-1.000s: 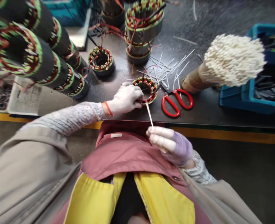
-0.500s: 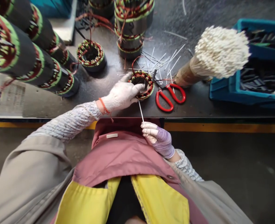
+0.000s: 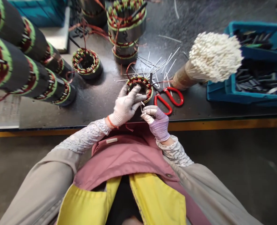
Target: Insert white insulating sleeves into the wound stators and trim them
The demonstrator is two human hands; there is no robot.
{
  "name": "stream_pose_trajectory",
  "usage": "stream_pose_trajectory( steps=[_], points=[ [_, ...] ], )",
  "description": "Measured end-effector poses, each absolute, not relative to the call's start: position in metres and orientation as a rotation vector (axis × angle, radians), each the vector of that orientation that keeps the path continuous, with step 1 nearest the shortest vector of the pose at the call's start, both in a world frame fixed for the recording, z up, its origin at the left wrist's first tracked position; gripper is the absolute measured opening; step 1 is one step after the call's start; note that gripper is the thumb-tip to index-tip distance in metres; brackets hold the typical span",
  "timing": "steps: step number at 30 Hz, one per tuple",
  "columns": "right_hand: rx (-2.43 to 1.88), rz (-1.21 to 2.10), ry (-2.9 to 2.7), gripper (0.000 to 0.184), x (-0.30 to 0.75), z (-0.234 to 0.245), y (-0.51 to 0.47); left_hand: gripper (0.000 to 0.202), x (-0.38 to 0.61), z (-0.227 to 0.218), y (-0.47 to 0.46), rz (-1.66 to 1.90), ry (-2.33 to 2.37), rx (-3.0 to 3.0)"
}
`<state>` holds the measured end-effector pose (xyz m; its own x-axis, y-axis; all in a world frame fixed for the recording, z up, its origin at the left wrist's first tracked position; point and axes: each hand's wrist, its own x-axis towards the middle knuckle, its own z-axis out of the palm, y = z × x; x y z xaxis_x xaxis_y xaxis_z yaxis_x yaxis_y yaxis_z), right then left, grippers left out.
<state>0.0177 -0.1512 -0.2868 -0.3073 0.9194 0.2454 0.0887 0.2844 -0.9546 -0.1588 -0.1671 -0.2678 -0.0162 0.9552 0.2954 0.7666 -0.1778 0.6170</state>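
My left hand (image 3: 126, 104), in a white glove, grips a motor stator (image 3: 150, 90) on the bench, its fingers over the near rim and into the bore. Red-brown windings and yellow-green insulation line the stator's edge. Just below it, my right hand (image 3: 156, 120), in a purple and white glove, pinches a thin white tie cord (image 3: 141, 107) whose upper part is by the left fingertips. Whether the cord passes through the windings is hidden. Red-handled scissors (image 3: 163, 106) lie right of the stator, partly behind it. Behind them are several loose white cords (image 3: 159, 67).
A thick wrapped bundle of white cords (image 3: 214, 57) leans at the right, before blue bins (image 3: 233, 90) of dark sleeve pieces. Stator stacks stand at left (image 3: 23, 73) and back (image 3: 126, 31). A single stator (image 3: 93, 73) sits left of the loose cords.
My right hand has moved up from below the bench edge to the stator, and less cord shows between the hands. The left hand's fingers have shifted on the near rim.
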Motion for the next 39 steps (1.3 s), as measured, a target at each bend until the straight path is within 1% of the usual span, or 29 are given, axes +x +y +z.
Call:
stream_pose_trajectory(
  steps=[2, 4, 7, 11, 16, 21, 23, 24, 27, 29, 30, 32, 34, 35, 36, 37, 39],
  points=[
    [-0.916, 1.096, -1.705, 0.012, 0.021, -0.276, -0.154, 0.032, -0.158, -0.273, -0.166, 0.988, 1.807, 2.069],
    [-0.921, 1.075, -1.754, 0.010, 0.021, -0.267, -0.153, 0.026, -0.160, -0.275, -0.163, 1.004, 1.762, 2.152],
    [-0.994, 1.093, -1.795, 0.013, 0.014, -0.259, -0.141, 0.026, -0.163, -0.276, -0.160, 0.990, 1.718, 2.227],
    [-1.060, 1.284, -1.796, 0.026, 0.010, -0.254, -0.127, 0.027, -0.164, -0.278, -0.161, 1.004, 1.677, 2.283],
    [-1.095, 1.314, -1.815, 0.020, 0.016, -0.243, -0.131, 0.025, -0.164, -0.286, -0.161, 1.122, 1.626, 2.367],
    [-1.139, 1.366, -1.814, 0.040, 0.008, -0.256, -0.124, 0.030, -0.165, -0.290, -0.159, 1.216, 1.615, 2.439],
    [-1.149, 1.256, -1.906, 0.044, 0.005, -0.266, -0.119, 0.031, -0.165, -0.291, -0.158, 1.215, 1.598, 2.463],
    [-1.150, 1.127, -1.982, 0.045, 0.005, -0.270, -0.118, 0.030, -0.165, -0.292, -0.158, 1.227, 1.582, 2.472],
    [-1.083, 0.576, -2.233, 0.039, 0.007, -0.272, -0.114, 0.028, -0.165, -0.294, -0.158, 1.245, 1.539, 2.441],
    [-0.959, 0.299, -2.369, 0.035, 0.013, -0.266, -0.113, 0.030, -0.167, -0.293, -0.159, 1.203, 1.540, 2.381],
    [-0.875, 0.227, -2.424, 0.034, 0.017, -0.262, -0.113, 0.030, -0.168, -0.291, -0.159, 1.176, 1.547, 2.352],
    [-0.703, 0.190, -2.462, 0.030, 0.028, -0.252, -0.117, 0.035, -0.172, -0.285, -0.161, 1.090, 1.554, 2.321],
    [-0.673, 0.309, -2.366, 0.023, 0.037, -0.242, -0.127, 0.050, -0.178, -0.277, -0.161, 0.945, 1.562, 2.327],
    [-0.727, 0.445, -2.251, 0.022, 0.039, -0.237, -0.133, 0.056, -0.180, -0.273, -0.161, 0.867, 1.570, 2.338],
    [-0.803, 0.647, -2.108, 0.023, 0.039, -0.233, -0.140, 0.058, -0.182, -0.270, -0.160, 0.796, 1.586, 2.348],
    [-0.875, 0.915, -1.948, 0.025, 0.037, -0.229, -0.147, 0.056, -0.184, -0.266, -0.159, 0.741, 1.607, 2.357],
    [-0.923, 1.542, -1.590, 0.031, 0.026, -0.222, -0.156, 0.045, -0.185, -0.259, -0.156, 0.674, 1.633, 2.389]
  ],
)
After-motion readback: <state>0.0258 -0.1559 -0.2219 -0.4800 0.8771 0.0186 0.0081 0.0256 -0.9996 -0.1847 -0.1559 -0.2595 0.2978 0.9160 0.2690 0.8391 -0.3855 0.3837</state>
